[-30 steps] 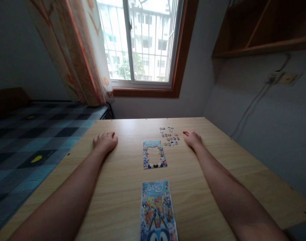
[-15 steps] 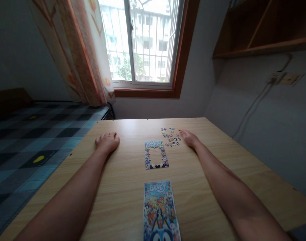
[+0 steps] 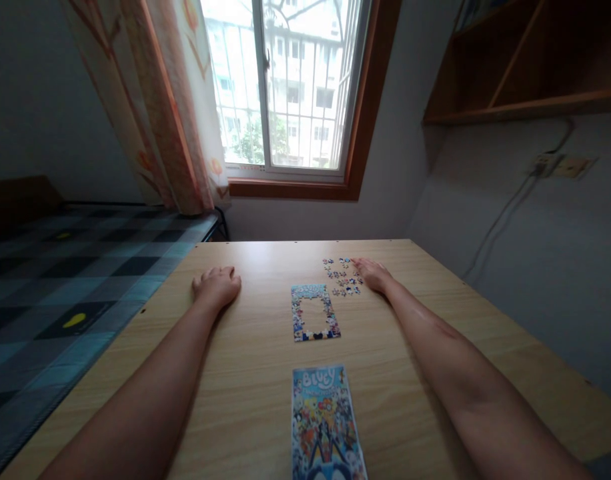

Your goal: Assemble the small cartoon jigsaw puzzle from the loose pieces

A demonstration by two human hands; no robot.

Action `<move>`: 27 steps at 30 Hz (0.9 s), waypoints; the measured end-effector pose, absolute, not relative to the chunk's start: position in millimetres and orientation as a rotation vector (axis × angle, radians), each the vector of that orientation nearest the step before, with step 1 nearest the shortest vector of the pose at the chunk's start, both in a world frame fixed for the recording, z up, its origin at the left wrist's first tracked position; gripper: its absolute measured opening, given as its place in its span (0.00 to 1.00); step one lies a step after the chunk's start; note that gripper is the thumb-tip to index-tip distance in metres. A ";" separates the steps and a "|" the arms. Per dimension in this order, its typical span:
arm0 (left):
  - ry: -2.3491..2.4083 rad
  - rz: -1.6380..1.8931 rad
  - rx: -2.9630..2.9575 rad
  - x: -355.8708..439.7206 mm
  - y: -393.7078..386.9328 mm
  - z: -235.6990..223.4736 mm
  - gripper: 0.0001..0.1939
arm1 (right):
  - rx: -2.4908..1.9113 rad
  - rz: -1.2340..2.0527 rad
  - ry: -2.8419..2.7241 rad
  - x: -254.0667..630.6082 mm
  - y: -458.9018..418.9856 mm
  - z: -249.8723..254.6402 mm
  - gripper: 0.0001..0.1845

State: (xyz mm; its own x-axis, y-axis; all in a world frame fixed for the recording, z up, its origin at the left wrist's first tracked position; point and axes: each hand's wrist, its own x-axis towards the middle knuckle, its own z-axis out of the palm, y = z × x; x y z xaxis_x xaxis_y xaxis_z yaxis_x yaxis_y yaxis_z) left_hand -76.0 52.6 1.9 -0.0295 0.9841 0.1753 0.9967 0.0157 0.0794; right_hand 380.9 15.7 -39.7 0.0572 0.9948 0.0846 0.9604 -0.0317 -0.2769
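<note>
My left hand (image 3: 217,287) rests palm down on the left of the table, its fingers loosely bent and nothing visible in it. Across the table, my right hand (image 3: 371,273) lies at the right edge of a group of loose jigsaw pieces (image 3: 337,274). Its fingers stretch out, and the fingertips touch or cover pieces at the far end; no piece shows lifted. Between the hands lies a jigsaw border (image 3: 297,313), joined into an upright rectangle with bare table inside. Closer to me is a picture sheet or box lid (image 3: 325,423) lettered "Bluey", cut off by the lower image edge.
The wooden table (image 3: 255,373) reaches toward a window (image 3: 305,93) with a curtain (image 3: 170,120) at its left. A bed with a checked cover (image 3: 100,267) stands along the left side. On the right wall are a shelf (image 3: 525,107) and a socket with a cable (image 3: 545,163).
My right hand has moved slightly left, its fingertips now in among the far pieces, with the fingers more extended. The left hand stays in place. The whole view has shifted slightly.
</note>
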 end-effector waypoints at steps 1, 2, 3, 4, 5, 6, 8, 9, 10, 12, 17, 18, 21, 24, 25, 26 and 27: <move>-2.185 -0.272 -2.139 -75.8 52.2 1.9 0.28 | -2.089 0.186 -1.998 380.4 17.3 -39.2 0.32; -2.185 -0.267 -2.138 -75.6 51.8 1.9 0.28 | -2.102 0.180 -2.011 379.7 18.7 -38.6 0.32; -2.187 -0.262 -2.138 -75.3 51.6 1.9 0.28 | -2.116 0.173 -2.023 379.0 19.8 -38.0 0.32; -2.189 -0.260 -2.137 -75.1 51.3 1.9 0.28 | -2.130 0.166 -2.034 378.2 20.5 -37.3 0.32; -2.192 -0.263 -2.136 -75.0 51.2 1.8 0.28 | -2.141 0.158 -2.044 377.4 20.8 -36.6 0.31; -2.197 -0.269 -2.133 -74.9 51.3 1.7 0.28 | -2.149 0.149 -2.053 376.7 20.9 -36.0 0.31; -2.204 -0.283 -2.131 -75.0 51.6 1.4 0.28 | -2.140 0.125 -2.062 375.9 20.3 -35.3 0.29; -2.205 -0.289 -2.134 -75.1 51.9 1.1 0.28 | -2.117 0.112 -2.060 376.0 19.7 -35.2 0.29; -2.205 -0.296 -2.137 -75.3 52.2 0.8 0.28 | -2.089 0.100 -2.038 376.5 18.9 -35.3 0.28; -2.204 -0.305 -2.146 -75.7 52.8 0.4 0.28 | -2.046 0.075 -1.925 378.4 16.8 -35.9 0.28; -2.205 -0.301 -2.155 -76.2 53.4 1.1 0.29 | -2.078 -0.111 -1.596 384.9 9.2 -38.5 0.23; -2.205 -0.297 -2.157 -76.3 53.4 1.5 0.29 | -2.089 -0.144 -1.553 385.6 7.8 -39.0 0.21; -2.206 -0.293 -2.160 -76.1 53.3 2.3 0.29 | -2.099 -0.155 -1.471 386.3 4.9 -40.3 0.17; -2.210 -0.301 -2.159 -75.8 52.9 2.9 0.29 | -2.094 -0.129 -1.481 385.6 3.6 -40.8 0.17; -2.213 -0.298 -2.159 -75.6 52.8 2.9 0.28 | -2.098 -0.125 -1.493 385.3 3.2 -40.7 0.17; -2.217 -0.294 -2.156 -75.4 52.6 2.9 0.28 | -2.102 -0.121 -1.504 385.2 2.8 -40.4 0.17; -2.218 -0.290 -2.154 -75.2 52.3 2.9 0.28 | -2.106 -0.114 -1.513 385.1 2.5 -40.0 0.17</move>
State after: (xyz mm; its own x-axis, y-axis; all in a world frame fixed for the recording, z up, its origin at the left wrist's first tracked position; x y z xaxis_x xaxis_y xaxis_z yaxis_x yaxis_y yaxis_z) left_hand -75.2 52.3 2.9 -0.0375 0.9871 0.1554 0.9939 0.0208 0.1079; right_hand 385.1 2.5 -40.0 0.3662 0.8543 0.3689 0.9000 -0.2246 -0.3735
